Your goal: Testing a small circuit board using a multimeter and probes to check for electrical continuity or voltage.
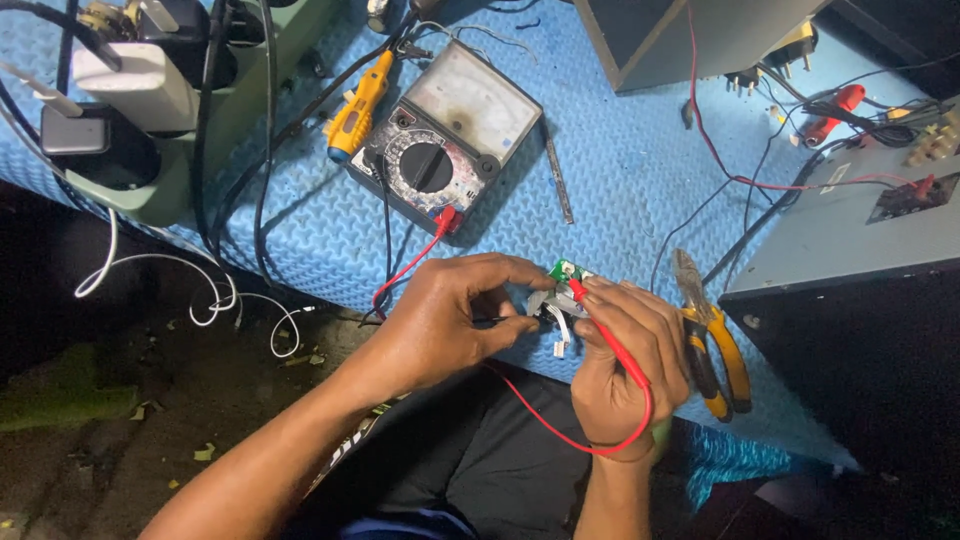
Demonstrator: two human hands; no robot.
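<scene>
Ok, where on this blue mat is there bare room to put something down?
Free: the blue mat between the multimeter and the grey box, crossed only by thin wires. Crowded: the top left around the power strip and yellow screwdriver, and the near edge by the pliers.

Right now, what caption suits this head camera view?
Two hands, left hand and right hand, press probes to a small circuit board beside an analog multimeter.

One head-worn camera looks steeply down, close over both hands at the near edge of a blue mat point(620, 170).
</scene>
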